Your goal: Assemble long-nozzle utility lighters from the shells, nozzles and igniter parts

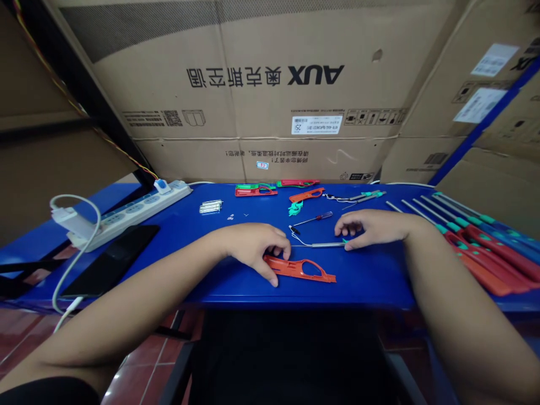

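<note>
My left hand (259,250) grips the left end of an orange plastic handle half (306,270), thumb on its near side and fingers curled over the far side. The shell lies open side up, with an oval hole toward its right. Beyond it, a thin metal tube (324,245) with white wires and a small black part rests on the table. My right hand (373,228) is open over the tube's right end, fingers bent and apart from the thumb. The thumb is at a small green piece there; whether it touches is unclear. A small screwdriver (324,216) lies behind.
Red, green and orange handle shells (256,191) lie at the back, near green small parts (296,208) and silvery cylinders (210,206). Several rod-ended handled tools (485,242) line the right. A power strip (130,212) and black phone (112,261) sit left. A cardboard wall (253,112) stands behind.
</note>
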Action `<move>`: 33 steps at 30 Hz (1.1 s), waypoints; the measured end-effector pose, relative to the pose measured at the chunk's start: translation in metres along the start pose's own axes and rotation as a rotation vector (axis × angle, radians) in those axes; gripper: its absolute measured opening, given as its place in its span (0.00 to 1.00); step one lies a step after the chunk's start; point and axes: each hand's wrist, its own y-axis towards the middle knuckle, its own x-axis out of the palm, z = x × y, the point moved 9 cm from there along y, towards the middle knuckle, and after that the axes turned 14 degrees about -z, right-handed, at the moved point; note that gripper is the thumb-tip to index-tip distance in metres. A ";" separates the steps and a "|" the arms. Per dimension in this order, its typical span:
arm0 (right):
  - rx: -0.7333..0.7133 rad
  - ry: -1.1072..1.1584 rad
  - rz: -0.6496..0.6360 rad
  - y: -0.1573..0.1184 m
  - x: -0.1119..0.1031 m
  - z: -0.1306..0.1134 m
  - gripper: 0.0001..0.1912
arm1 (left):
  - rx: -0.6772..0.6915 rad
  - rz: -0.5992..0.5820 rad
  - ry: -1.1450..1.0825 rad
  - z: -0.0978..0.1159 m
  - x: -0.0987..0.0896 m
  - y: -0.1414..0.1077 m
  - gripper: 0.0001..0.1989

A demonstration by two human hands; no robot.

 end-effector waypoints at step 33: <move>-0.004 -0.108 0.063 0.001 -0.005 -0.002 0.14 | -0.197 0.324 0.186 -0.058 -0.023 -0.012 0.16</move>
